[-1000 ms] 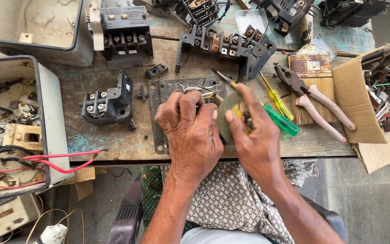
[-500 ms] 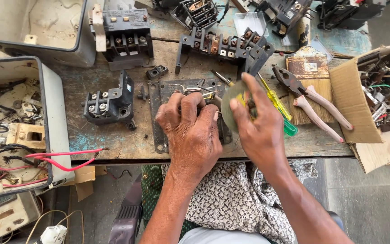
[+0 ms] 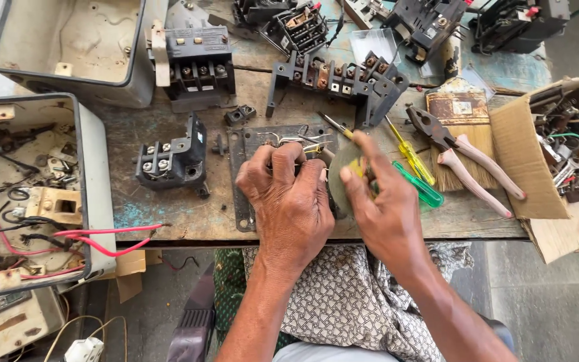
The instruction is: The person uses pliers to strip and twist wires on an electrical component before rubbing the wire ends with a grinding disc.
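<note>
The right hand (image 3: 376,201) has come back a little with its greenish disc (image 3: 343,167), while the left hand (image 3: 289,194) stays clenched around a small part over the metal plate (image 3: 246,174).

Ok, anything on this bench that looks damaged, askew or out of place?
Yes. The open switch box at the left overhangs the workbench edge, with loose red wires spilling out past it. The cardboard box of parts at the right is torn open and tipped on its side.

An electrical repair workshop: a worn wooden bench (image 3: 169,214) strewn with dismantled switchgear (image 3: 333,77), pliers (image 3: 460,151), screwdrivers (image 3: 410,157) and open metal boxes (image 3: 98,181).
</note>
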